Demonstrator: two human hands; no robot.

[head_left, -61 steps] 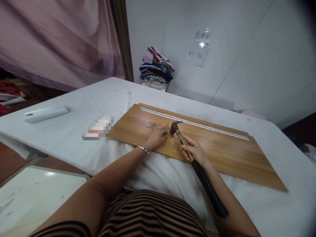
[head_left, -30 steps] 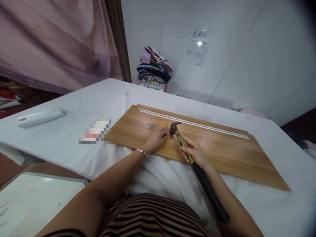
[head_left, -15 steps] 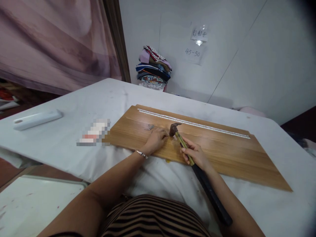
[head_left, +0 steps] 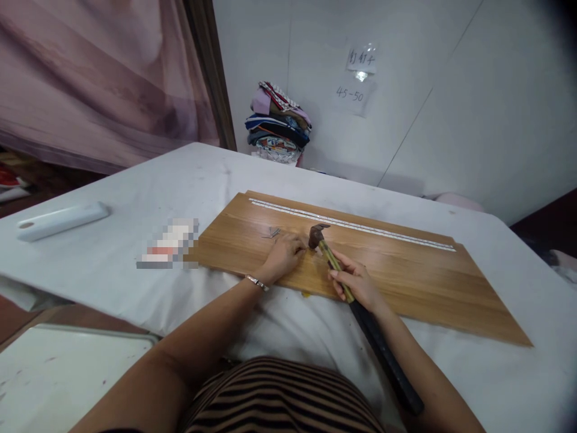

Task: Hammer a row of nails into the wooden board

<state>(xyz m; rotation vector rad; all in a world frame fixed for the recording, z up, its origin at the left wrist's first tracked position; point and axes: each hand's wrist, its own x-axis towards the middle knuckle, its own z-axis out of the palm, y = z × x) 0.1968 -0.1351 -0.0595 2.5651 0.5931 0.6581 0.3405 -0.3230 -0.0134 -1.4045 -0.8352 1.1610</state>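
Observation:
My right hand (head_left: 354, 278) is closed round a claw hammer (head_left: 332, 258), gripping its yellowish shaft above the long black handle. The rusty hammer head is low over a brown wooden board (head_left: 406, 276), just right of my left hand's fingertips. My left hand (head_left: 286, 254) rests on the board with its fingers pinched together; what they hold, if anything, is too small to make out. Just beyond that hand lies a small heap of nails (head_left: 271, 232). Two white strips (head_left: 351, 225) run along the board's far edge.
The board lies on a white-covered table (head_left: 180, 180). A white plastic handle-like object (head_left: 63, 221) lies at the left, and a blurred-out item (head_left: 169, 243) beside the board. Folded clothes (head_left: 279, 123) are stacked behind the table against the wall. A pale stool-like surface (head_left: 67, 373) stands at lower left.
The whole view has shifted very slightly. Both hands and the hammer keep practically the same place over the board.

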